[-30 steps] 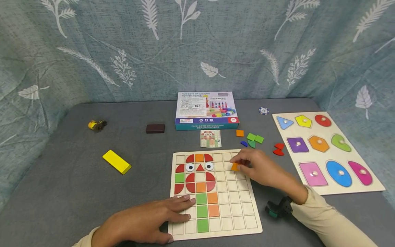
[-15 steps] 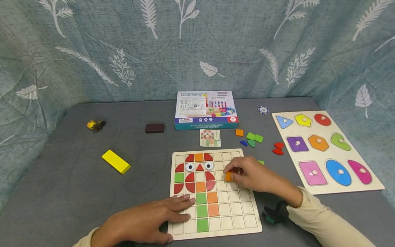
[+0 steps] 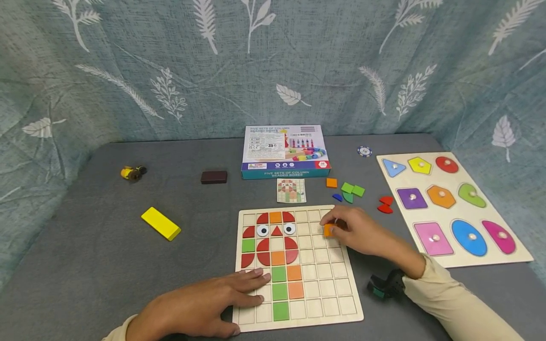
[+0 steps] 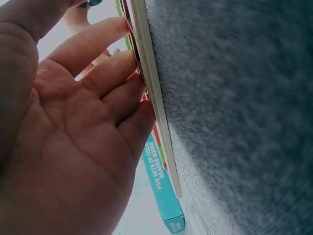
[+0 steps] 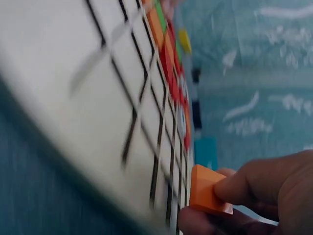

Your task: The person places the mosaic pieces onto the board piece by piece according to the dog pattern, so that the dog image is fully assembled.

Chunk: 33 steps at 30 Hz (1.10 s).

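Observation:
A wooden grid board carries red, green and orange tiles and two eye discs arranged as an animal figure. On its lower left part rests my left hand, fingers straight, fingertips on the grid; the left wrist view shows those fingers against the board's edge. My right hand pinches an orange square tile between thumb and fingers, over the board's upper right squares. Behind the board lies a small pattern card printed with a similar figure.
Loose tiles, including an orange square, green squares and red quarter pieces, lie behind and right. A shape puzzle stands at right, a box at the back. Leftward are a yellow block, a dark block and a toy bee.
My right hand, with the orange square tile, moved left and toward me over the board, then back to the upper right. The left hand has stayed put.

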{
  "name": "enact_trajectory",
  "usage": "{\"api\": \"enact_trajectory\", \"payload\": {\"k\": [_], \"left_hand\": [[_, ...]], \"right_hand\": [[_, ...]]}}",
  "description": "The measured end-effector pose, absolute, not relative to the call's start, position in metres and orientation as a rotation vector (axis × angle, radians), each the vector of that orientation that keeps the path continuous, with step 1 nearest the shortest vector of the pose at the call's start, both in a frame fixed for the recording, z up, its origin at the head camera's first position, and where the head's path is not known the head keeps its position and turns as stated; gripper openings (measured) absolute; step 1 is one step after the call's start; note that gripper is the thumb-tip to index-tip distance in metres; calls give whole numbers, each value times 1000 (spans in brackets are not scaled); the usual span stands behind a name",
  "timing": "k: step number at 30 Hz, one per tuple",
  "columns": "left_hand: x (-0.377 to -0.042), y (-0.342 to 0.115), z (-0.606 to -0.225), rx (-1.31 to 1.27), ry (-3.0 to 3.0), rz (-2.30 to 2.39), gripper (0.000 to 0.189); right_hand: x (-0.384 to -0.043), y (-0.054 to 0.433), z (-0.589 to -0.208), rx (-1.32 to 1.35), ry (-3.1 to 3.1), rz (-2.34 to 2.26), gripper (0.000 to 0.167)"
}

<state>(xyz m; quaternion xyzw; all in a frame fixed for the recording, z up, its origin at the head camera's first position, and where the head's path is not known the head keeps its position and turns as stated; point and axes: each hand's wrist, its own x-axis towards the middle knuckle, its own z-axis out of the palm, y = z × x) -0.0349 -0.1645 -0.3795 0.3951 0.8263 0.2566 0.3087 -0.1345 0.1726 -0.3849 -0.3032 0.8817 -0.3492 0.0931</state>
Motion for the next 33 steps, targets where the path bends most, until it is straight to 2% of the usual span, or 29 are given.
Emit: {"api": "enact_trajectory", "payload": {"k": [14, 24, 33], "left_hand": [[-35, -164, -379, 1033, 2188, 688, 58], [-34, -164, -378, 1021, 2191, 695, 58], [-34, -164, -380, 1021, 2192, 704, 57]], "right_hand": [[-166, 220, -385, -606, 2873, -860, 20], [-179, 245, -388, -606, 3065, -779, 22], [-181, 256, -389, -481, 3084, -695, 28]]}}
